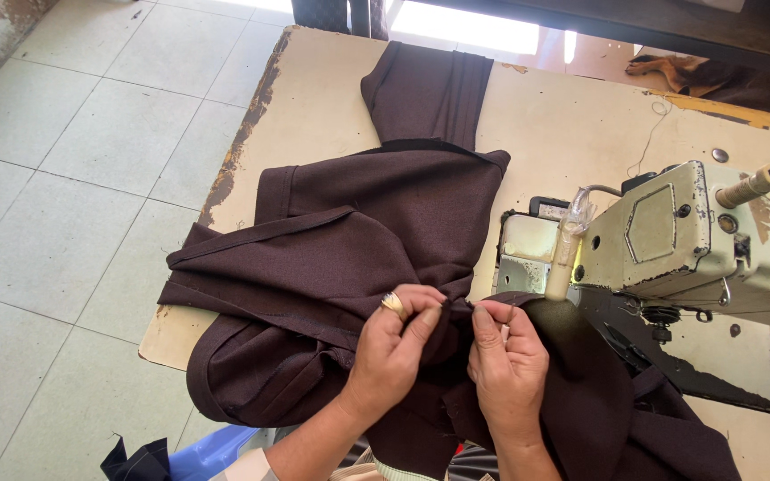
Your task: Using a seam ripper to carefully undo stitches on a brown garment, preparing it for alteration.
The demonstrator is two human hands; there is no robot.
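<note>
Dark brown garment [349, 240] is spread over the desk's [563, 125] left half, spilling off the near edge; its seam edge is pinched by left hand [394, 343], ringed, fingers closed, and by right hand [505, 356], likewise closed on cloth, just before the sewing machine [670, 232]; aligning step judged underway; no containers are seen

Both hands, left hand [391, 352] and right hand [508, 363], pinch dark cloth [349, 240] on table [563, 125] beside sewing machine [670, 236].
</note>
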